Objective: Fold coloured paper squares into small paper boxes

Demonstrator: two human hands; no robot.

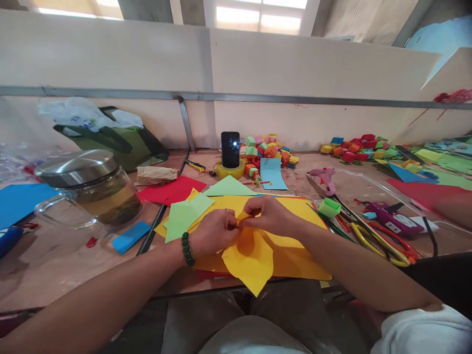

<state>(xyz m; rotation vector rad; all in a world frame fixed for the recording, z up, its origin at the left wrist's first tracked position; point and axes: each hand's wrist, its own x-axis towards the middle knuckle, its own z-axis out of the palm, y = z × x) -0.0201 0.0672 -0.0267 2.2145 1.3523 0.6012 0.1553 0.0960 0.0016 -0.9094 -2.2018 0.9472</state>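
Both my hands pinch a piece of yellow paper (250, 255) near its far end, where it is bunched or folded between my fingertips. Its near part spreads into a pointed, petal-like shape that hangs toward me. My left hand (217, 228), with a green bead bracelet at the wrist, is closed on the left side. My right hand (269, 215) is closed on the right side, fingertips almost touching the left ones. Beneath lies a stack of yellow sheets (302, 250). Light green sheets (186, 214) rest beside my left hand. The exact fold is hidden by my fingers.
A glass tea mug (99, 191) stands at left beside a blue paper piece (131, 237). Ahead are a phone (230, 150) on a tape roll (230, 169) and small folded paper boxes (271, 150). A pink glue gun (326, 179) and pliers (379, 243) lie right, near another person's arm (455, 206).
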